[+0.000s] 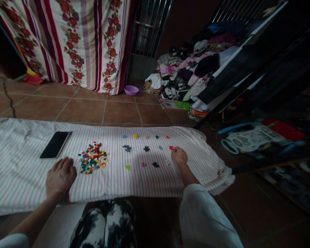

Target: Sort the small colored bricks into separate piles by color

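red plastic-looking pieces (171, 147) lie on the cloth-covered counter (144, 186), just left of the fingertips of the right hand (180, 156) and so close that contact is likely. that hand is clearly the nearer; the left hand (61, 175) rests well apart, beside a mixed pile of coloured pieces (93, 158) and just below a dark-screened smartphone (55, 144). the red cluster is compact, with no long axis i can make out. the right fingers are drawn narrow, but i cannot tell whether they grip a piece. the left fingers bend loosely, palm down; what is beneath them is hidden. around the red lie small one-colour groups: black pieces (146, 148) like stubby rods, yellow pieces (136, 136) tightly bunched, purple pieces (155, 165) in a dark clump. the fabric is soft, thinly striped and slightly wrinkled.
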`<state>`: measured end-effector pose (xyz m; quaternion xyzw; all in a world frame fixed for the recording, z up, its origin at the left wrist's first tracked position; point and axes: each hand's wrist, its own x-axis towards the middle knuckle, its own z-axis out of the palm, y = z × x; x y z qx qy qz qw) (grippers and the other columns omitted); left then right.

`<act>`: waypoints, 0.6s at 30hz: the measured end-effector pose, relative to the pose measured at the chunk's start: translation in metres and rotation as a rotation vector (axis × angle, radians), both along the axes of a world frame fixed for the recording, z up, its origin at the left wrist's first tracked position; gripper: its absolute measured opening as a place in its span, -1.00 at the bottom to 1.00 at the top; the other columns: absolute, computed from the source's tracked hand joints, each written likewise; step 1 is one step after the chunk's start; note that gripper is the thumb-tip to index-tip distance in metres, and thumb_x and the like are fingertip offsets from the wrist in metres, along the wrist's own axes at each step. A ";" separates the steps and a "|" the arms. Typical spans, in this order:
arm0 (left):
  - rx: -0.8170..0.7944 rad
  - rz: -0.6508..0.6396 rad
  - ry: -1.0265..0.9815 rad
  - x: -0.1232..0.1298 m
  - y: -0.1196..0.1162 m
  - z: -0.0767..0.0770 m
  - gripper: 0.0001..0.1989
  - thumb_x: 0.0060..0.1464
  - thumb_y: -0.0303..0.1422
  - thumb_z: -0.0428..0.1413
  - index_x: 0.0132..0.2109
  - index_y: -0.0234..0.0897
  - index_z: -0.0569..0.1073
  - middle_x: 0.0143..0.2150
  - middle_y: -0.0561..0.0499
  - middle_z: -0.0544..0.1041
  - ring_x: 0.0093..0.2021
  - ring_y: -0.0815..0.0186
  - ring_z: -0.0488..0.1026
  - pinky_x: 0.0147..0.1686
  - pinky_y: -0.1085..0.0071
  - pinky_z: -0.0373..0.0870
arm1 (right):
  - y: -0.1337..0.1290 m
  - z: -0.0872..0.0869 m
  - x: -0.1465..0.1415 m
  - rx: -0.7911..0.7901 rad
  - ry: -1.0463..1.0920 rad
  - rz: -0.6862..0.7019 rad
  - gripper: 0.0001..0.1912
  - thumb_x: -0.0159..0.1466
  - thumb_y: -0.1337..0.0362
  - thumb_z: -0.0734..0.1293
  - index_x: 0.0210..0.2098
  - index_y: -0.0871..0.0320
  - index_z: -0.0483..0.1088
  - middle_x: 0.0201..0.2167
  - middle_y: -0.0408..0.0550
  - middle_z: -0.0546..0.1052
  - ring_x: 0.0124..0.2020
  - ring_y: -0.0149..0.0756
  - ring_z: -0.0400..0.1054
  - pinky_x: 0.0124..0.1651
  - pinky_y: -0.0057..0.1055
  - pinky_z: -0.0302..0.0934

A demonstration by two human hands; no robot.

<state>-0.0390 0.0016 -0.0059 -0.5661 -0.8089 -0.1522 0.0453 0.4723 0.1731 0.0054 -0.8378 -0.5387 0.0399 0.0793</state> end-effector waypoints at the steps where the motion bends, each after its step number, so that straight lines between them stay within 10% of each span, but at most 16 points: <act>1: 0.004 -0.002 0.003 0.000 0.000 -0.001 -0.62 0.18 -0.33 -0.14 0.05 -0.33 0.40 0.21 -0.23 0.40 0.27 0.04 0.26 0.17 0.05 0.25 | 0.000 -0.001 0.001 0.006 -0.001 0.006 -0.67 0.33 0.30 0.17 -0.06 0.11 0.53 -0.14 0.03 0.60 -0.14 -0.26 0.47 -0.17 -0.45 0.20; 18: 0.022 0.005 0.008 -0.004 0.002 -0.008 -0.60 0.16 -0.33 -0.13 0.05 -0.34 0.42 0.19 -0.24 0.41 0.24 0.01 0.27 0.16 0.04 0.26 | 0.001 0.002 0.001 0.039 -0.052 0.034 -0.70 0.30 0.30 0.23 -0.04 0.14 0.50 -0.25 0.08 0.61 -0.23 -0.22 0.49 -0.25 -0.41 0.23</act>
